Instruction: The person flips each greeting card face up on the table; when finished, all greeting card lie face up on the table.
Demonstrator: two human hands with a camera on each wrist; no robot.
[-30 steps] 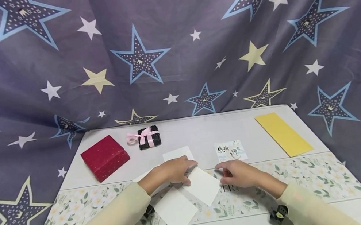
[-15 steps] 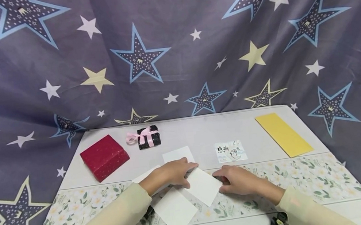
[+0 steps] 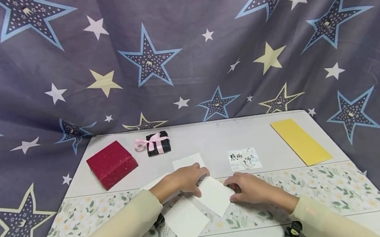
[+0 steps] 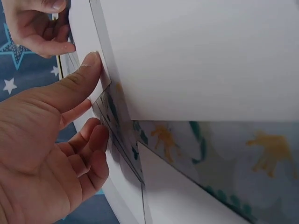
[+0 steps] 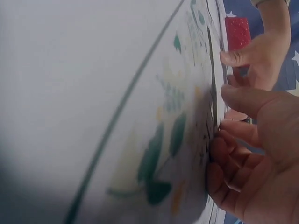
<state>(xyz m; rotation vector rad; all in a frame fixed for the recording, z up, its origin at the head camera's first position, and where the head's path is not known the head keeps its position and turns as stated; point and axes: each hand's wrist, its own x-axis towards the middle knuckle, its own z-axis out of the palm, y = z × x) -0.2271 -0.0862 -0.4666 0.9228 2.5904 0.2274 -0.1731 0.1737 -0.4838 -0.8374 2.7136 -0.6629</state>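
A white card point(image 3: 216, 197) lies tilted at the centre of the table, a corner toward each hand. My left hand point(image 3: 187, 180) pinches its upper left edge, with the thumb point(image 4: 88, 70) on top in the left wrist view. At the right corner, my right hand point(image 3: 249, 187) pinches the card between thumb point(image 5: 238, 98) and index finger; its other fingers are curled. Another white card point(image 3: 187, 221) lies just in front of my left hand. Two more white cards, one behind the left hand point(image 3: 191, 161) and one partly hidden by the left forearm point(image 3: 153, 183), lie nearby.
Behind the right hand is a small printed card with black writing point(image 3: 244, 159). A yellow envelope point(image 3: 300, 141) lies at the back right. On the left stand a red box point(image 3: 111, 163) and a black box with pink ribbon point(image 3: 158, 143). A star-patterned curtain point(image 3: 183, 57) borders the table.
My right hand has shifted slightly left and down to the white card's right corner, its index finger drawing in toward the thumb. The left hand stays almost in place.
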